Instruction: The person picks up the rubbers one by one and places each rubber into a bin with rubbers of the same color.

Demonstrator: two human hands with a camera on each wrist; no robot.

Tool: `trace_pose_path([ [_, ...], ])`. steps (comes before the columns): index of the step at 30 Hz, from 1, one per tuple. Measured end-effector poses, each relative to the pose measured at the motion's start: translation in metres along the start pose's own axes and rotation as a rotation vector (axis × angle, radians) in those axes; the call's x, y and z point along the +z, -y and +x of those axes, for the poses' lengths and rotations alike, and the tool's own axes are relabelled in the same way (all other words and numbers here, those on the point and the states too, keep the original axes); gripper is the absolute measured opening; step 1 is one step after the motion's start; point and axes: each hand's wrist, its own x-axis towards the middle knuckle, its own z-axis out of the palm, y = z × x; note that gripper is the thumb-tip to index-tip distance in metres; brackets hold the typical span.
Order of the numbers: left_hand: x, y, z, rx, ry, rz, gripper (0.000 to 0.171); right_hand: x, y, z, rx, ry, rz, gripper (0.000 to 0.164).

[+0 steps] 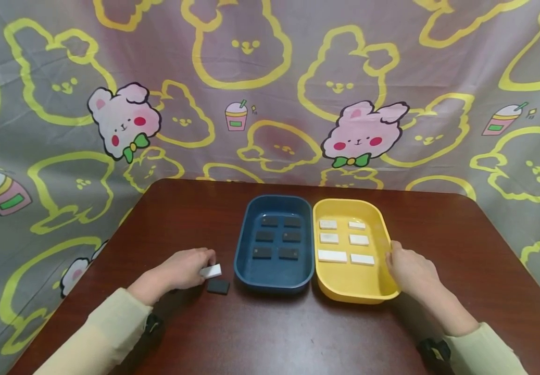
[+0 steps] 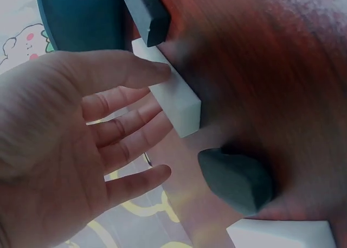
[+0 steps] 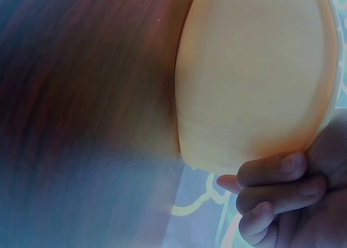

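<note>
My left hand (image 1: pixel 183 267) pinches a white rectangular block (image 2: pixel 179 99) between thumb and fingers, low over the table left of the blue tray (image 1: pixel 273 275). A black block (image 1: pixel 218 286) lies on the table beside that white one, close to the tray. At the right side of the yellow tray (image 1: pixel 354 284), my right hand (image 1: pixel 412 268) grips the rim; in the right wrist view its fingers (image 3: pixel 271 169) are curled against the tray's outer wall. Several black blocks (image 1: pixel 290 237) lie in rows inside the blue tray. The yellow tray holds several white blocks (image 1: pixel 332 255), also in rows.
Both trays stand side by side on the brown table (image 1: pixel 288 333). In the left wrist view another dark block (image 2: pixel 236 180) and another white block (image 2: pixel 282 234) lie nearer the wrist. A patterned curtain (image 1: pixel 270 104) hangs behind the table.
</note>
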Motion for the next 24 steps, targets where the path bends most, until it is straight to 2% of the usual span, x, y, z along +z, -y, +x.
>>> trace_pose_path([
  [6,-0.001,0.0,0.001,0.01,-0.007,-0.014,0.028,0.0,0.0,0.0,0.005,0.004,0.002,0.039],
  [12,-0.008,0.003,0.004,-0.01,-0.053,-0.02,0.029,-0.001,0.0,0.001,0.015,0.021,0.007,0.042],
  [15,-0.018,0.005,0.007,-0.029,-0.089,-0.015,0.03,0.0,-0.001,0.001,0.012,0.018,0.006,0.043],
  [19,-0.039,0.003,0.015,-0.022,-0.156,-0.005,0.031,0.0,-0.001,0.001,0.013,0.013,0.003,0.043],
  [24,-0.064,-0.012,0.031,0.028,-0.233,0.027,0.033,0.0,-0.001,0.001,0.017,0.014,0.003,0.042],
])
